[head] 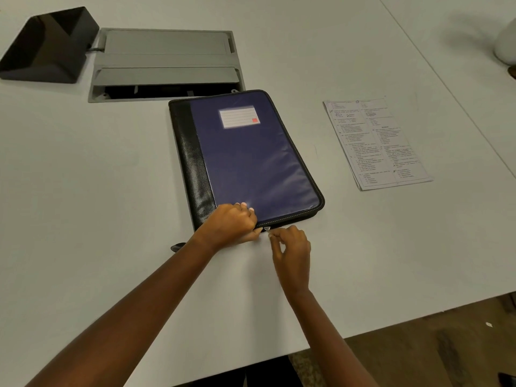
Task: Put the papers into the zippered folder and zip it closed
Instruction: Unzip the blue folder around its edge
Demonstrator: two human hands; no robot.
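Both hands at the near edge of a closed folder on a white table.

The right hand pinches the zipper pull; the left hand clamps the folder beside it. The folder's long axis runs near to far, its spine on the left. The papers lie well apart to the right. A grey panel sits farther back in the table.

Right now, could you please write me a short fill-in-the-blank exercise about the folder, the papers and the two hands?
1. The folder lies ____ on the table.
2. The papers lie on the table to the ____ of the folder.
3. The right hand pinches the ____ at the folder's near edge.
4. The left hand steadies the folder's near ____ corner.

Missing words: closed; right; zipper pull; left
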